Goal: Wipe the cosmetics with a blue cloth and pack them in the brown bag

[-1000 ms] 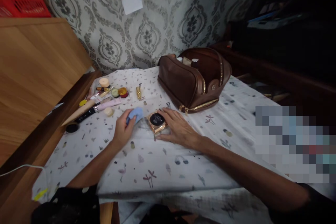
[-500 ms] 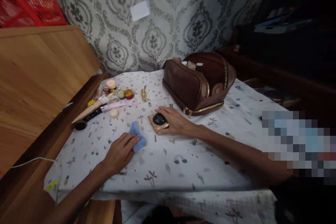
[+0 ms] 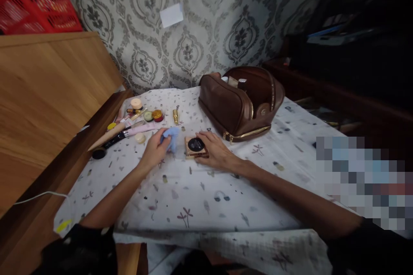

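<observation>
A square gold compact with a round black label sits near the middle of the table, at or just above the white cotton tablecloth printed with small plants and birds; I cannot tell whether it touches. The right hand grips its right side, thumb at the near edge and fingers at the far one. Just left of it, the left hand pinches a crumpled light blue cloth between thumb and fingers, apart from the compact. Beyond the hands stands a slim shiny gold tube, or it lies; I cannot tell. To its left are a red jar with a gold lid, a pale pink tube and a small round cream-coloured pot. Behind the right hand, a brown leather bag with gold zips gapes open, small containers showing inside, before the grey-patterned wall
</observation>
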Available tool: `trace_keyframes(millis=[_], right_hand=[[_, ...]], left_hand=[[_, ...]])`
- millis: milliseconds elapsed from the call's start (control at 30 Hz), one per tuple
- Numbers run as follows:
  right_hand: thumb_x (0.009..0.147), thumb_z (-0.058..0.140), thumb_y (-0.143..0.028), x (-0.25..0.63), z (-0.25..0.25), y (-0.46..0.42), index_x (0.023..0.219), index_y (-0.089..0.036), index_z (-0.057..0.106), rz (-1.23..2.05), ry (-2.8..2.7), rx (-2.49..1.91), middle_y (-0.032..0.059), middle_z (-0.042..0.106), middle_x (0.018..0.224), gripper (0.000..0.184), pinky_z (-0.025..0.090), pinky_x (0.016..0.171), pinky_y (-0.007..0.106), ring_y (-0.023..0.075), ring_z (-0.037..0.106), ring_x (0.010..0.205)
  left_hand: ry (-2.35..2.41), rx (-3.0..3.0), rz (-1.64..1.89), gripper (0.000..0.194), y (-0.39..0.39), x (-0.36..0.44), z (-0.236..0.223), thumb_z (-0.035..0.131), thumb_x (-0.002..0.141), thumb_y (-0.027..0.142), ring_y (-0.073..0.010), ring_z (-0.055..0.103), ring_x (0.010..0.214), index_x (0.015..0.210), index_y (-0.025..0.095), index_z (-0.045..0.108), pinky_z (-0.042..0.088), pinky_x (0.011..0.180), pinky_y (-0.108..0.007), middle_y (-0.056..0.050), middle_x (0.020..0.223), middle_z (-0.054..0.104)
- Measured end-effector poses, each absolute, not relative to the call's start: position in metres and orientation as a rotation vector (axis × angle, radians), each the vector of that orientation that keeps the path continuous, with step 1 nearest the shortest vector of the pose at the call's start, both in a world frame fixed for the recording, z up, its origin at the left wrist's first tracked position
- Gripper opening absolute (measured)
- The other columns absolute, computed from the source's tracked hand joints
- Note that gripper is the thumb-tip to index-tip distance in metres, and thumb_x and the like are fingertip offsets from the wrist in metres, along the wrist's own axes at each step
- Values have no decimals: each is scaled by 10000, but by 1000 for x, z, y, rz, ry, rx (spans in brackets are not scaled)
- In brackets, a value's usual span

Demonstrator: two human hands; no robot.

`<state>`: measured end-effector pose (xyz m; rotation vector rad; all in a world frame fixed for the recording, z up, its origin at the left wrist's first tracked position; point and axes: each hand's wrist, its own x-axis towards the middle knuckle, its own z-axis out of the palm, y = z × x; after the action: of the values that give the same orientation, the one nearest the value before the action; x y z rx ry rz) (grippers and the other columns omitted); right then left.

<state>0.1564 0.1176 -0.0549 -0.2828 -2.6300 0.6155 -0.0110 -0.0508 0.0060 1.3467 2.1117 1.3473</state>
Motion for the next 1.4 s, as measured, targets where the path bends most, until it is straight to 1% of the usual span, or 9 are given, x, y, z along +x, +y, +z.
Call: trace_keyframes(millis=[133, 233, 333, 533, 867, 1000, 1133, 1267, 1400], right_hand=[[772, 705, -377, 163, -51, 119, 1457, -158, 355, 737, -2553, -243, 172, 516, 1357, 800, 408, 1062, 510, 324, 475, 1267], [781, 712, -376, 167, -46, 116, 1462, -174, 340, 770, -2514, -265, 159, 556, 1312, 802, 434, 1033, 498, 310, 510, 1230], [785, 720, -409, 168, -43, 114, 1446, -165, 365, 740, -2507, -321, 168, 566, 1302, 789, 420, 1043, 502, 313, 512, 1227], [788, 717, -477, 169, -40, 113, 1431, -166, 390, 732, -2489, -529, 175, 543, 1323, 786, 428, 1021, 505, 327, 487, 1231], [676, 819, -456, 179, -28, 110, 1374, -162, 487, 692, -2587, -487, 136, 525, 1178, 827, 462, 991, 451, 290, 537, 1108], [686, 800, -510, 180, -27, 111, 1408, -184, 450, 777, -2607, -479, 142, 476, 1291, 866, 512, 926, 426, 259, 606, 1041], [709, 792, -479, 180, -26, 114, 1430, -184, 414, 791, -2643, -375, 156, 466, 1360, 866, 483, 981, 433, 289, 567, 1174], [736, 782, -440, 180, -25, 115, 1426, -179, 406, 805, -2637, -387, 142, 529, 1274, 829, 494, 939, 428, 274, 600, 1096], [739, 771, -476, 181, -27, 117, 1412, -184, 421, 853, -2588, -424, 125, 528, 1208, 813, 498, 912, 423, 254, 605, 1032]], left_hand=[[2006, 1559, 1296, 482, -17, -2, -20, 530, 921, 411, -244, 552, 1180, 1339, 172, 522, 417, 1063, -401, -115, 1276, 595], [1939, 1821, 1146, 707, -18, 5, -34, 661, 842, 422, -300, 419, 1347, 1457, 183, 408, 302, 1158, -460, -161, 1451, 454], [1912, 1849, 1072, 788, -27, 4, -32, 705, 811, 390, -314, 437, 1337, 1493, 199, 359, 331, 1140, -470, -158, 1454, 456], [2077, 1693, 1082, 571, -26, 8, -19, 642, 837, 285, -272, 579, 1189, 1382, 176, 508, 426, 1054, -436, -120, 1318, 614], [2351, 1737, 1052, 373, -29, 7, -21, 537, 886, 332, -243, 643, 1033, 1217, 169, 593, 486, 945, -385, -93, 1137, 697], [2315, 1705, 1032, 351, -27, 6, -15, 530, 895, 377, -216, 649, 891, 1155, 156, 609, 501, 841, -341, -65, 1005, 706], [2104, 1817, 1008, 499, -29, 4, -19, 580, 885, 426, -231, 609, 1079, 1311, 171, 532, 476, 947, -358, -98, 1197, 637], [2105, 1932, 881, 794, -32, 3, -29, 689, 802, 466, -290, 498, 1283, 1477, 202, 366, 406, 1072, -442, -145, 1390, 509], [2140, 1935, 889, 695, -31, 4, -32, 601, 869, 473, -279, 502, 1305, 1471, 198, 389, 397, 1096, -447, -147, 1427, 514]])
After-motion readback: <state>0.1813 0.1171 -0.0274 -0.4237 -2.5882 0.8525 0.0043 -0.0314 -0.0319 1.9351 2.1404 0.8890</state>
